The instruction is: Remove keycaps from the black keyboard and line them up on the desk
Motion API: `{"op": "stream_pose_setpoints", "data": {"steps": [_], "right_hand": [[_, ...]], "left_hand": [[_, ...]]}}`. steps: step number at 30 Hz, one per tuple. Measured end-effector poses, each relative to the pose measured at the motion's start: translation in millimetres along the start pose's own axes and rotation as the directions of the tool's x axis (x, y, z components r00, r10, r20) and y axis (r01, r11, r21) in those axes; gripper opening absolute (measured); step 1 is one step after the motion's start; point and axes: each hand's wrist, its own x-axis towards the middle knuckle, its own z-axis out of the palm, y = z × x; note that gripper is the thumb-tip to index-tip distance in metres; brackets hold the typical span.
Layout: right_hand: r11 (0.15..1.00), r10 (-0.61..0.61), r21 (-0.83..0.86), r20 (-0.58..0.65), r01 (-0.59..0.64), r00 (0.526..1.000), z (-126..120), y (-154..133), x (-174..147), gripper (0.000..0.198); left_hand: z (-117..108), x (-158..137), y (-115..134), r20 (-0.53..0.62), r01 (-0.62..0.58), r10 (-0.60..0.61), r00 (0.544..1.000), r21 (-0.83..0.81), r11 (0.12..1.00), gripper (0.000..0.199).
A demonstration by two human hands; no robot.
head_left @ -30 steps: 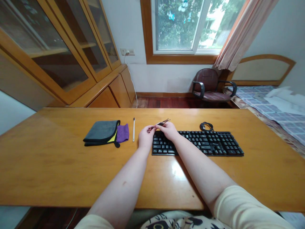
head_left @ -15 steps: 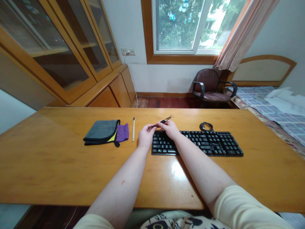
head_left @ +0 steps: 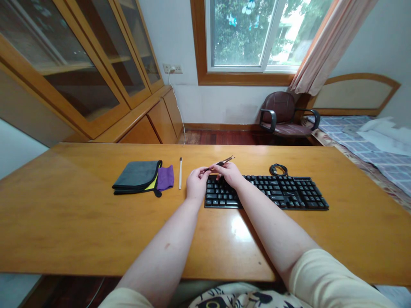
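Observation:
Above the far left corner of the black keyboard, both my hands are closed on a thin tool that looks like a wire keycap puller. Its two wire prongs point away to the right, and a black part shows near the fingers. My left hand pinches the near end between thumb and fingers. With thumb and fingers my right hand grips the middle, covering some keys on the left of the keyboard. Fingers hide part of the tool.
Left of my hands lie a white toothbrush, a purple cloth and a folded grey cloth with black edging. A coiled black cable rests behind the keyboard. A chair stands beyond the wooden table.
The keycap puller and my right fingers have shifted very slightly. Both hands keep their grip, and everything on the table stays in place.

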Motion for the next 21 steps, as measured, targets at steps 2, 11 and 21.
{"op": "stream_pose_setpoints", "data": {"steps": [2,11,21], "right_hand": [[0.999,0.018,0.028,-0.018,-0.017,1.0,0.6,-0.4,0.0,0.039],[0.997,-0.074,0.011,-0.063,0.075,0.995,2.1,7.6,0.7,0.036],[0.997,-0.064,-0.039,-0.108,0.06,0.992,4.4,14.6,0.7,0.031]], "left_hand": [[-0.4,0.0,0.4,-0.01,-0.024,0.024,1.0,0.03,0.999,0.02],[3.4,-1.1,1.5,0.005,0.115,-0.115,0.993,-0.111,0.987,0.022],[4.0,0.8,4.1,0.042,0.194,-0.189,0.981,-0.221,0.956,0.029]]}}
